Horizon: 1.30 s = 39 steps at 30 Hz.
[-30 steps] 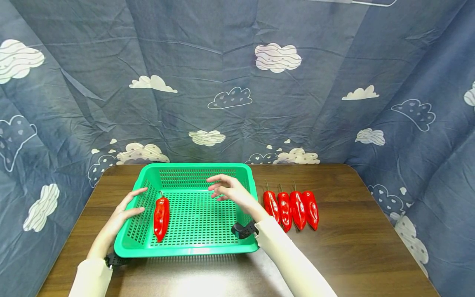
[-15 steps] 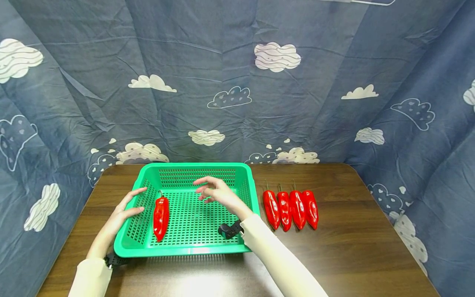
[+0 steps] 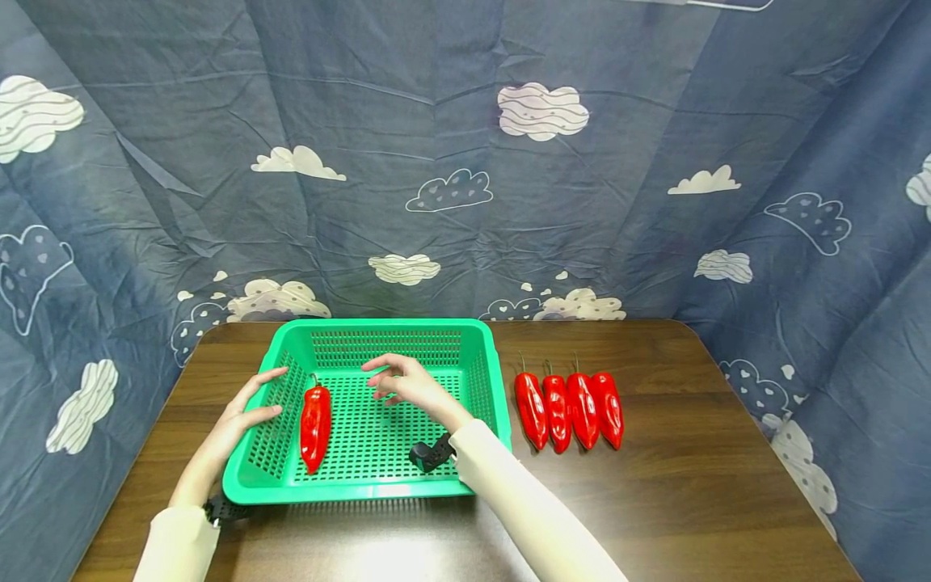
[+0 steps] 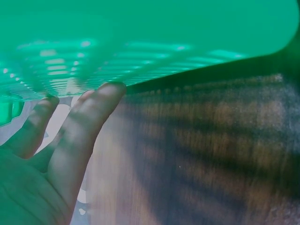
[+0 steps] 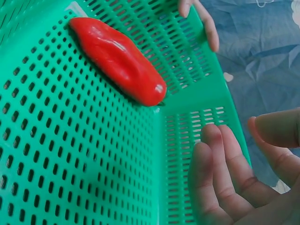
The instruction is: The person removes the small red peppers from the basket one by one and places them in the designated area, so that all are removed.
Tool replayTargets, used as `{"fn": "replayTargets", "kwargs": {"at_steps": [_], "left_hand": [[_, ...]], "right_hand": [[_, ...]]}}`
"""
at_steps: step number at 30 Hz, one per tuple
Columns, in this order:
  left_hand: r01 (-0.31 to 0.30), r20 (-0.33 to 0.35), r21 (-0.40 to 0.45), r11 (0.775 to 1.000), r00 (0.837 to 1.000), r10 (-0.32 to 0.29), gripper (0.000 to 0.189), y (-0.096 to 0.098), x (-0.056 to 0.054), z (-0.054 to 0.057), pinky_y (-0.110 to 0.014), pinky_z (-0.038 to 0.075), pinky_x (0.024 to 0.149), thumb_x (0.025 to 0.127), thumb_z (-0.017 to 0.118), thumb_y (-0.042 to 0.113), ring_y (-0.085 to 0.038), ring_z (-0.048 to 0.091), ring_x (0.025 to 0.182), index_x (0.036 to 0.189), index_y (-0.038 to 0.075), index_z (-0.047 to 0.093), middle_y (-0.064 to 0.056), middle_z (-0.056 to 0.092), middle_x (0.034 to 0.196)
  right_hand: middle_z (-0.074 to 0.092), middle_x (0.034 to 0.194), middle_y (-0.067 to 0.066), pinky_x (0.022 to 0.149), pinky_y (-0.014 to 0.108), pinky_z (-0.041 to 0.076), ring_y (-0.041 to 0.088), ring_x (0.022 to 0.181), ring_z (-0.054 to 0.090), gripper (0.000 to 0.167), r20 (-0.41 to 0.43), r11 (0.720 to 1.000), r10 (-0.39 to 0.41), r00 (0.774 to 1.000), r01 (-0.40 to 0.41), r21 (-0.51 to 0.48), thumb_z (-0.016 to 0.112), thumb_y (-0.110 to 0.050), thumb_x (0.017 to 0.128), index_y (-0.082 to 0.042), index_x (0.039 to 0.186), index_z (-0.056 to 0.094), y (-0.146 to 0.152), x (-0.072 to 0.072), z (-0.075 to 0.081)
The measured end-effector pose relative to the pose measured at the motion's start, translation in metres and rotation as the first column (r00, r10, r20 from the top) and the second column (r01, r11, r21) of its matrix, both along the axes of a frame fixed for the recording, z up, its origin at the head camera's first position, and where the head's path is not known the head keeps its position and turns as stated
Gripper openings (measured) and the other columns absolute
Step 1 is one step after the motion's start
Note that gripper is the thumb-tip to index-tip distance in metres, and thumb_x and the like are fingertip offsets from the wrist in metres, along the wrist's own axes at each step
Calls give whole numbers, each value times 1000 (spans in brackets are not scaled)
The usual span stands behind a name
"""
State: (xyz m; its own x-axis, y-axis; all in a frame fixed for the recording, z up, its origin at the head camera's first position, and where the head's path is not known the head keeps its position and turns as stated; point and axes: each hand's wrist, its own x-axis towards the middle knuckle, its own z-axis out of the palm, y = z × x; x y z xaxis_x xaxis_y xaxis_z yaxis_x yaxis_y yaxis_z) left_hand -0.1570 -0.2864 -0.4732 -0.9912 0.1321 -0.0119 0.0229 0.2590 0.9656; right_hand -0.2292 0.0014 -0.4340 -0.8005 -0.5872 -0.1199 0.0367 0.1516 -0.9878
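Observation:
A green plastic basket (image 3: 371,490) with slotted walls sits on the left part of the table. On its floor, toward the left wall, lies one red pepper (image 3: 316,428), stem pointing away. My left hand (image 3: 231,424) rests at the basket's left rim, fingers extended and touching it; in the left wrist view the fingertips meet the slotted wall from outside. Over the middle of the basket hovers my right hand (image 3: 409,381), fingers loosely bent, holding nothing. The right wrist view shows the same pepper (image 5: 119,61) apart from that hand's fingers (image 5: 202,173).
Several red peppers (image 3: 570,411) lie side by side on the brown wooden table (image 3: 684,453), right of the basket. A dark blue curtain (image 3: 618,210) with cloud prints hangs behind the table and along its sides.
My right hand has moved left and slightly nearer over the basket, from its right part toward the middle. The left hand, basket and peppers have stayed in place.

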Motion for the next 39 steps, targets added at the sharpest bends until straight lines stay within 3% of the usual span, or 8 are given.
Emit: {"fn": "replayTargets", "kwargs": {"at_steps": [5,12,15,22,39], "left_hand": [[0,9,2,1000,1000,0,58,1,2,0,-66,13,100,95,53,13,-38,8,138,149,14,31,-15,13,156],[1,18,20,1000,1000,-1,58,1,4,0,-63,17,100,95,53,13,-38,11,137,149,15,30,-14,12,156],[2,4,20,1000,1000,-3,58,1,3,0,-65,13,101,95,53,11,-38,7,138,148,13,32,-15,12,156],[2,-3,8,1000,1000,-2,58,0,2,0,-66,14,99,95,53,12,-40,5,139,148,12,32,-16,11,156],[-9,-23,-5,1000,1000,9,58,0,0,1,-66,15,100,94,54,10,-39,9,138,147,11,34,-16,16,155]], "right_hand": [[65,97,11,80,49,51,14,77,61,32,10,1000,-6,1000,6,4,50,1,94,1,125,59,-8,0,-4],[64,96,10,70,35,53,15,77,61,32,37,1000,6,999,-7,24,52,1,94,0,125,59,-18,3,-8],[64,97,10,72,38,54,18,79,63,32,48,999,15,999,-17,38,53,0,94,-1,125,59,-24,3,-10],[57,118,26,86,53,48,42,104,59,39,86,995,75,993,-80,51,50,3,91,-1,129,56,-36,6,-13],[56,117,23,84,52,49,39,101,59,45,140,987,132,981,-143,73,55,5,88,-4,132,54,-50,6,-19]]}}
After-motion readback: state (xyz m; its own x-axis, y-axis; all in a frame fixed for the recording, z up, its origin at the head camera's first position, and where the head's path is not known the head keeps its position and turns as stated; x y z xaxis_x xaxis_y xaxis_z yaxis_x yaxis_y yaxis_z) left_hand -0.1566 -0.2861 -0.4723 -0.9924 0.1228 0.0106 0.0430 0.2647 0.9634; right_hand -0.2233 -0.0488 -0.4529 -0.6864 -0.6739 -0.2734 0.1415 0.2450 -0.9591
